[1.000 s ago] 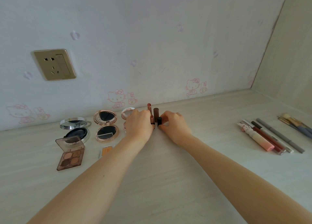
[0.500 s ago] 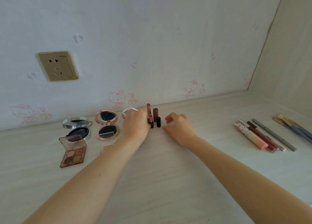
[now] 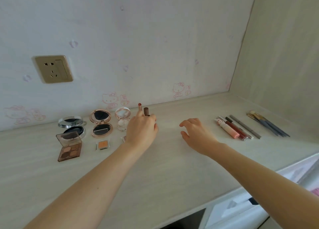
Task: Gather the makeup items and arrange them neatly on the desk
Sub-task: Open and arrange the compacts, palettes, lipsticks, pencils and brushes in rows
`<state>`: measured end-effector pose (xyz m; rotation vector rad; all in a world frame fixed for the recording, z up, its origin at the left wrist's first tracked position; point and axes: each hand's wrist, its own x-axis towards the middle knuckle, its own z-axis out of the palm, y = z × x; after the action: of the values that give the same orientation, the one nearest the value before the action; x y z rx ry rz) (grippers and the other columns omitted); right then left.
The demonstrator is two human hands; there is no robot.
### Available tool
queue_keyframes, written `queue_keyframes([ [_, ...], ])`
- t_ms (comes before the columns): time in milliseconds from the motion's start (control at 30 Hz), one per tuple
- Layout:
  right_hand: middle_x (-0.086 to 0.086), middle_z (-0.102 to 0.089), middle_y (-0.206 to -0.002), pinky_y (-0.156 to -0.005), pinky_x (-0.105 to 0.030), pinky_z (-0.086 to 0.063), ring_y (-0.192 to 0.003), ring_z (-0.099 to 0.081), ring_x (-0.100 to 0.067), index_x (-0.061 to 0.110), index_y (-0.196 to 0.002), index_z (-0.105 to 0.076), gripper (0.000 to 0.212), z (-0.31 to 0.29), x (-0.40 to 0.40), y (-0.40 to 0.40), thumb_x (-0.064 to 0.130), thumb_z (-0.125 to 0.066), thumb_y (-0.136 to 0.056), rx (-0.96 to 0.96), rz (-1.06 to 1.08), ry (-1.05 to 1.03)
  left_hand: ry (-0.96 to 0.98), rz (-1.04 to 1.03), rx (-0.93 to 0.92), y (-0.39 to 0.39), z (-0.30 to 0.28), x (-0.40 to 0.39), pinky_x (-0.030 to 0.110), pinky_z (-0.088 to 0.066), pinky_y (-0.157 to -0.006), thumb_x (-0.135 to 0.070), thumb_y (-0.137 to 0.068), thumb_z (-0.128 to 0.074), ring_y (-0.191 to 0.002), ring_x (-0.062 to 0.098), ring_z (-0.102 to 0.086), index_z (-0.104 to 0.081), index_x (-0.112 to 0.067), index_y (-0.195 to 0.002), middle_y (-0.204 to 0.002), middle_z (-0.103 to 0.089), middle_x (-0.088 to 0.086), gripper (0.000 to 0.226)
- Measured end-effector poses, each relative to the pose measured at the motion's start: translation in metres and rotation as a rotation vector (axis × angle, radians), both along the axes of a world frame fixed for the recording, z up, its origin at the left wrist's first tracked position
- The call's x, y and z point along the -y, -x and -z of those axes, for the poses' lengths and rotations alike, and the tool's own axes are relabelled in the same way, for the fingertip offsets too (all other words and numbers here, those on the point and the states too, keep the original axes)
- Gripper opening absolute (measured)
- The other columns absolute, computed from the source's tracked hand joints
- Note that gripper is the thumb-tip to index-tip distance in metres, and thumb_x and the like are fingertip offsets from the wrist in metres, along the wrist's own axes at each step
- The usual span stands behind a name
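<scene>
A: While the left hand [image 3: 141, 128] curls round the upright lipsticks [image 3: 143, 109] by the wall, which step is this?

B: Lining them up beside the compacts [image 3: 101, 123], I'd say. The right hand [image 3: 195, 134] hovers loose-fingered, holding nothing.

A: And next?

B: Probably the pens [image 3: 236, 128] and brushes [image 3: 267, 124], well apart on the table [image 3: 164, 168], need bringing closer.

Pale desk [image 3: 165, 168] bears compacts [image 3: 101, 123], pencils [image 3: 241, 128], perhaps brushes [image 3: 269, 125].
</scene>
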<state>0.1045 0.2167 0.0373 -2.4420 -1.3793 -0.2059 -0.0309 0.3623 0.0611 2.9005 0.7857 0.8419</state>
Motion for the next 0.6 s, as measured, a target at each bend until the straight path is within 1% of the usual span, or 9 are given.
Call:
queue_keyframes([
  [100, -0.001, -0.054, -0.131, -0.103, -0.03, -0.035, -0.129, -0.038, -0.019, 0.017, -0.13, -0.052, 0.033, -0.002, 0.032, -0.004, 0.025, -0.042, -0.099, 0.048, 0.022, 0.018, 0.013, 0.077, -0.006, -0.008, 0.006, 0.023, 0.033, -0.044, -0.073, -0.02, -0.091, -0.051, -0.098, 0.026, -0.055, -0.066, -0.013, -0.104, -0.094, -0.064, 0.011, 0.021],
  [200, 0.001, -0.054, -0.131, -0.106, -0.029, -0.032, -0.129, -0.04, -0.019, 0.02, -0.129, -0.053, 0.033, -0.004, 0.062, -0.01, 0.027, -0.043, -0.099, 0.122, 0.059, 0.053, 0.007, 0.14, -0.035, -0.024, 0.016, 0.043, 0.034, -0.045, -0.072, -0.018, -0.089, -0.05, -0.105, 0.024, -0.052, -0.065, -0.012, -0.102, -0.09, -0.066, 0.008, 0.021],
  [267, 0.001, -0.053, -0.133, -0.106, -0.03, -0.033, -0.13, -0.039, -0.02, 0.02, -0.128, -0.054, 0.033, -0.007, 0.082, -0.015, 0.028, -0.044, -0.098, 0.143, 0.094, 0.068, 0.017, 0.185, -0.075, -0.037, 0.021, 0.056, 0.034, -0.044, -0.074, -0.017, -0.089, -0.048, -0.108, 0.023, -0.05, -0.064, -0.013, -0.104, -0.095, -0.066, 0.006, 0.022],
  [333, 0.0, -0.051, -0.136, -0.103, -0.033, -0.037, -0.131, -0.038, -0.021, 0.019, -0.128, -0.054, 0.033, -0.01, 0.098, -0.021, 0.027, -0.045, -0.098, 0.135, 0.132, 0.081, 0.011, 0.232, -0.115, -0.052, 0.025, 0.066, 0.034, -0.043, -0.076, -0.017, -0.089, -0.046, -0.109, 0.023, -0.048, -0.062, -0.013, -0.106, -0.1, -0.067, 0.004, 0.024],
  [400, -0.001, -0.052, -0.134, -0.1, -0.035, -0.041, -0.127, -0.039, -0.022, 0.018, -0.127, -0.054, 0.033, -0.011, 0.112, -0.031, 0.026, -0.044, -0.097, 0.142, 0.165, 0.102, 0.02, 0.28, -0.139, -0.068, 0.028, 0.077, 0.034, -0.043, -0.08, -0.018, -0.089, -0.046, -0.112, 0.024, -0.046, -0.061, -0.013, -0.111, -0.108, -0.066, 0.004, 0.027],
  [467, -0.003, -0.054, -0.129, -0.099, -0.036, -0.043, -0.122, -0.041, -0.023, 0.017, -0.125, -0.054, 0.031, -0.012, 0.124, -0.039, 0.024, -0.043, -0.097, 0.153, 0.199, 0.124, 0.056, 0.323, -0.182, -0.083, 0.028, 0.086, 0.036, -0.044, -0.087, -0.021, -0.091, -0.045, -0.119, 0.025, -0.043, -0.058, -0.012, -0.118, -0.117, -0.063, 0.006, 0.031],
  [533, -0.005, -0.054, -0.126, -0.1, -0.037, -0.041, -0.121, -0.041, -0.026, 0.019, -0.131, -0.05, 0.034, -0.013, 0.132, -0.045, 0.023, -0.041, -0.098, 0.179, 0.214, 0.138, 0.098, 0.364, -0.251, -0.099, 0.027, 0.096, 0.037, -0.042, -0.095, -0.025, -0.094, -0.044, -0.126, 0.025, -0.039, -0.051, -0.01, -0.127, -0.125, -0.058, 0.01, 0.037],
  [600, -0.007, -0.054, -0.126, -0.102, -0.038, -0.039, -0.12, -0.042, -0.03, 0.022, -0.141, -0.04, 0.041, -0.014, 0.135, -0.048, 0.024, -0.039, -0.1, 0.206, 0.221, 0.162, 0.137, 0.386, -0.311, -0.115, 0.026, 0.102, 0.039, -0.038, -0.101, -0.03, -0.096, -0.044, -0.132, 0.026, -0.034, -0.045, -0.008, -0.133, -0.132, -0.052, 0.012, 0.042],
])
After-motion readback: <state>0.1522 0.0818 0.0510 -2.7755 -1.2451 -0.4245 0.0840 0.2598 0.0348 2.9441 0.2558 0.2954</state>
